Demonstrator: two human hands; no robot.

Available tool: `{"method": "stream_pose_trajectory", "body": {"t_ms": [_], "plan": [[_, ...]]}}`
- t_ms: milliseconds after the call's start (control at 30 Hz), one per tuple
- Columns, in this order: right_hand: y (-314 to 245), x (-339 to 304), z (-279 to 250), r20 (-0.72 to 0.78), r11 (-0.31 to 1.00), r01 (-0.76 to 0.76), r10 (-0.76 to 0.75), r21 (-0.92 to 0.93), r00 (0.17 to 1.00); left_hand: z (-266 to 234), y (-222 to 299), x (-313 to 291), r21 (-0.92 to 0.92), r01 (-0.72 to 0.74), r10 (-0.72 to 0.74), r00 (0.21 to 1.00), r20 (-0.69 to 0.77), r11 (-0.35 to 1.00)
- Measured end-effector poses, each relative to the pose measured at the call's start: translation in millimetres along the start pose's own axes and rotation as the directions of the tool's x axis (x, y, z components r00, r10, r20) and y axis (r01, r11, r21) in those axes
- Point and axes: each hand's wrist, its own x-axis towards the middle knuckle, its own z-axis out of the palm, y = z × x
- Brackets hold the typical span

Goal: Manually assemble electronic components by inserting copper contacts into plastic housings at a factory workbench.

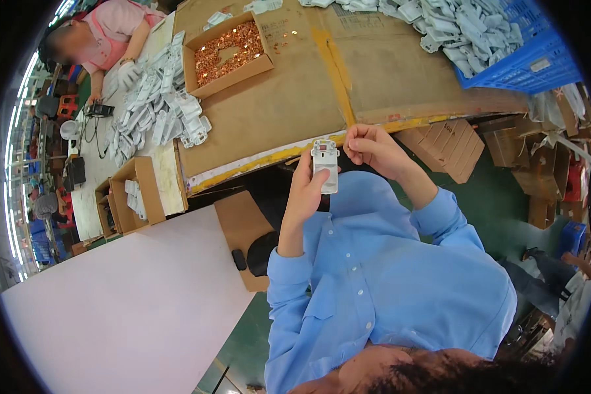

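A slim white plastic housing [326, 178] is upright in my left hand [302, 190], with the thumb lying across its front. Near its upper end sits a small cutout with a reddish spot. Just right of the housing, my right hand [379, 152] is apart from it, thumb and fingertips pinched together. Whatever that pinch holds, if anything, is too small to make out. Both hands are in front of the cardboard-covered table's near edge [269, 161]. Beyond them on the table, a shallow cardboard box [238, 75] contains many small copper-coloured pieces [217, 65].
White housings [157, 98] lie heaped at the left, beside another person's gloved hand [129, 74]. A blue crate [538, 71] at the far right borders more housings [466, 33]. Cardboard boxes [450, 148] stand below the table's right side. A white panel [125, 302] spans the lower left.
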Motion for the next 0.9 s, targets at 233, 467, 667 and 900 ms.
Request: {"method": "stream_pose_trajectory", "body": {"t_ms": [233, 467, 667, 900], "plan": [[15.9, -14.7, 13.4, -0.043, 0.971, 0.019, -0.030, -0.239, 0.999, 4.3, -16.6, -18.6, 0.206, -0.057, 0.069, 0.996, -0.050, 0.977], [33.8, -23.1, 26.4, -0.106, 0.789, 0.151, -0.264, -0.595, 0.959, 11.7, -16.5, -29.3, 0.209, 0.001, 0.013, 0.998, -0.068, 0.978], [42.5, -29.6, 30.9, -0.010, 0.490, 0.241, -0.456, -0.838, 0.890, 20.6, -14.2, -31.9, 0.294, 0.015, 0.012, 0.996, -0.088, 0.956], [44.1, -31.3, 36.7, -0.030, 0.463, 0.199, -0.442, -0.864, 0.896, 29.0, -16.0, -32.6, 0.289, -0.047, 0.078, 0.992, -0.099, 0.956]]}}
